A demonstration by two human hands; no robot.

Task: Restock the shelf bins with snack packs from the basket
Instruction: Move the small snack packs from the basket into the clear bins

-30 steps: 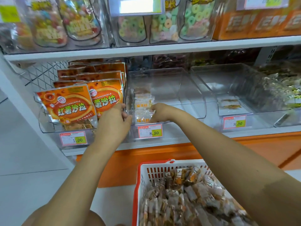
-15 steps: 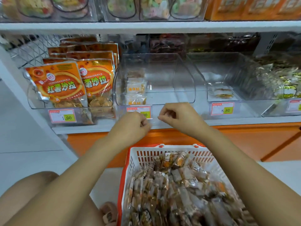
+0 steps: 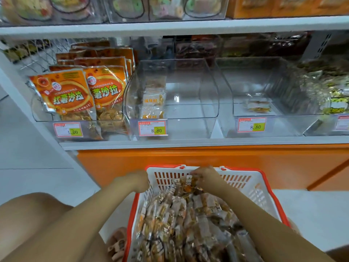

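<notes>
Snack packs (image 3: 186, 216) in basket (image 3: 261, 186); price tag (image 3: 152, 128) 8.80; orange bags (image 3: 66, 92) HONGSHUSHALA.

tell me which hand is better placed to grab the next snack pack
Right: the right hand is inside the basket, fingers on the snack packs; the left hand sits outside its rim.

Right hand (image 3: 205, 176) inside white basket (image 3: 245, 179)

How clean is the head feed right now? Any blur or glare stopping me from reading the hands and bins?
Head view: left hand and right hand are motion-smeared at the basket, so grips are unclear. Head view: the middle bin shows mild glare, yet its price tag reads 8.80. Head view: top-shelf bags are blurred.
</notes>
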